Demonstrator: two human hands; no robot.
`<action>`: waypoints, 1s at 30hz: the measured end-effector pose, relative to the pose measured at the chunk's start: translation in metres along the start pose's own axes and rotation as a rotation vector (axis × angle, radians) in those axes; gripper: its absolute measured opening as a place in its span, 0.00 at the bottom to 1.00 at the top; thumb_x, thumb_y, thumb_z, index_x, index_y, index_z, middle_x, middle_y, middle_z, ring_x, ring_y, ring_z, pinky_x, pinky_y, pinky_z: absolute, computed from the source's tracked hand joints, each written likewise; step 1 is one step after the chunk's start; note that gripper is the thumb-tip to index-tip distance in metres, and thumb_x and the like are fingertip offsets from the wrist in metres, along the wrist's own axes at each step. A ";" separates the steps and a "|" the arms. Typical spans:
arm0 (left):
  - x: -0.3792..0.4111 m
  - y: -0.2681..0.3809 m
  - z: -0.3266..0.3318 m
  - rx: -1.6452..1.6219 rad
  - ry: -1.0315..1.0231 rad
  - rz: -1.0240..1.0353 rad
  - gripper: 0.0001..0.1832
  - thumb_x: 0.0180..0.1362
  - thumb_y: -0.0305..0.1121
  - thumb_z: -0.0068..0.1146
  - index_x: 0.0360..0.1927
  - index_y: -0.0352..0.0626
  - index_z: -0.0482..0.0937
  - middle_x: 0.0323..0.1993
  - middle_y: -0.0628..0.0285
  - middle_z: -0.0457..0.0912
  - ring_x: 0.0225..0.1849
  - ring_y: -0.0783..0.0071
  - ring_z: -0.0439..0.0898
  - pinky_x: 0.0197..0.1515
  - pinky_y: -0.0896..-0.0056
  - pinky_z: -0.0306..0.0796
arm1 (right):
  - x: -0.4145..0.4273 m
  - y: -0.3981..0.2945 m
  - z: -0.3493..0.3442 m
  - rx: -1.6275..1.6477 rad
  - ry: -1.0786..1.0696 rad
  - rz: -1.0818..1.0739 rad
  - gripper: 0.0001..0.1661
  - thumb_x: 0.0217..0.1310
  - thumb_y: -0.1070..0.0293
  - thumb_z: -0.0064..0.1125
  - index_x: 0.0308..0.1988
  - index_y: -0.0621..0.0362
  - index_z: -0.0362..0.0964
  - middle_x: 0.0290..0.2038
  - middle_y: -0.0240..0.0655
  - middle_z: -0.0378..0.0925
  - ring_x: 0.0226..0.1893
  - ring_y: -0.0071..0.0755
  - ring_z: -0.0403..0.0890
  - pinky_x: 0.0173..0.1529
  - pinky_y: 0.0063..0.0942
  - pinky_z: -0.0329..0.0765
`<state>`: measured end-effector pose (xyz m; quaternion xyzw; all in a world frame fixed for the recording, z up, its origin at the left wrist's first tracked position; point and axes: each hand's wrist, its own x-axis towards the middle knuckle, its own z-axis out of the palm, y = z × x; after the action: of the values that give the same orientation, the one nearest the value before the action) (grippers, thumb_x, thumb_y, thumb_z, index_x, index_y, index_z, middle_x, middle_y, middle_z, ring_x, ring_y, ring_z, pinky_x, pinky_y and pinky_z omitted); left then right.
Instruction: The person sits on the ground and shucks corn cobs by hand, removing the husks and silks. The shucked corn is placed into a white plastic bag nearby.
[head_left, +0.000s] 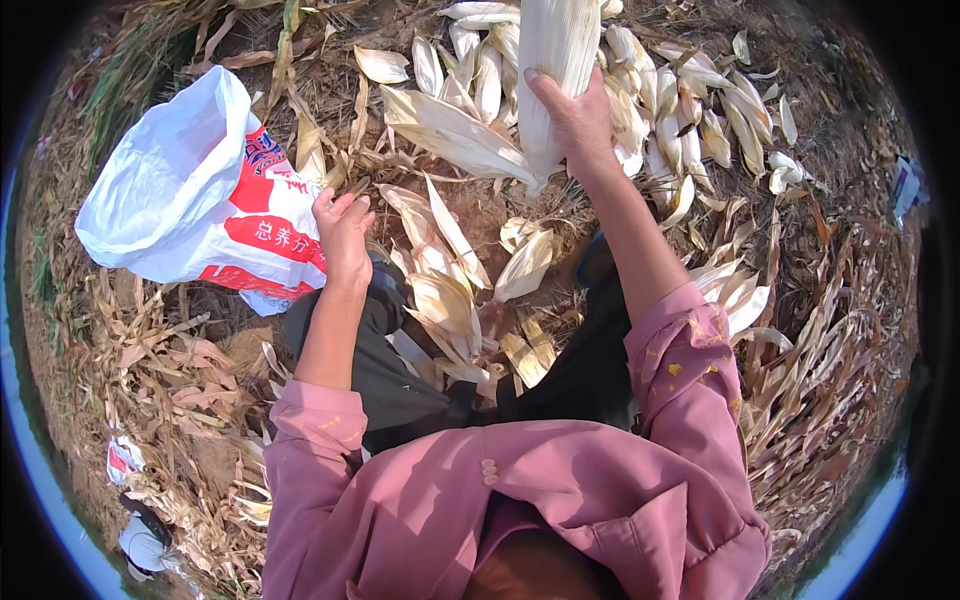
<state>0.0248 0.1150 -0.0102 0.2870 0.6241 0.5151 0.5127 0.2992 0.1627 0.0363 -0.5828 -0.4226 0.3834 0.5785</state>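
Note:
My right hand (574, 120) grips an ear of corn in its pale husk (559, 60), raised over the ground at the top of the view. The thumb lies across the front of the husk, and the ear's upper end runs past the picture's edge. Beside a white and red woven sack (259, 202), my left hand (345, 232) has its fingers loosely apart and holds nothing. Whether it touches the sack, I cannot tell. The sack leans with its wide mouth to the upper left and bears printed writing. Loose husks (442, 277) lie on the soil between my feet.
Several husk-covered ears of corn (667, 112) are heaped beyond my right hand. Dry stalks and leaves (817, 375) cover the ground at the right, with more (187, 367) at the left. Another person (146, 536) is at the lower left, near a small sack (122, 459).

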 end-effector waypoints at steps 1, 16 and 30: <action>0.004 0.019 0.016 0.164 0.055 0.435 0.25 0.55 0.25 0.54 0.56 0.35 0.59 0.50 0.51 0.67 0.53 0.61 0.68 0.57 0.63 0.63 | -0.007 -0.003 -0.002 -0.174 0.000 -0.040 0.38 0.43 0.57 0.63 0.50 0.67 0.59 0.40 0.49 0.74 0.37 0.40 0.78 0.42 0.34 0.75; 0.031 0.063 0.049 -0.762 -0.365 -0.008 0.24 0.50 0.36 0.57 0.50 0.39 0.68 0.44 0.60 0.75 0.49 0.65 0.73 0.56 0.59 0.66 | -0.047 0.009 0.026 -0.553 -0.778 -0.196 0.54 0.38 0.44 0.69 0.59 0.61 0.53 0.50 0.51 0.68 0.50 0.49 0.71 0.55 0.38 0.67; 0.035 0.070 0.043 -0.672 -1.068 0.215 0.37 0.45 0.49 0.57 0.56 0.36 0.64 0.50 0.44 0.70 0.52 0.48 0.73 0.57 0.42 0.65 | -0.069 0.022 0.036 -0.334 -1.017 0.173 0.20 0.52 0.58 0.56 0.38 0.65 0.74 0.29 0.47 0.78 0.30 0.39 0.80 0.42 0.32 0.75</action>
<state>0.0424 0.1826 0.0454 0.3887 0.0551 0.5171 0.7606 0.2422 0.1115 0.0106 -0.4406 -0.6548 0.5910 0.1668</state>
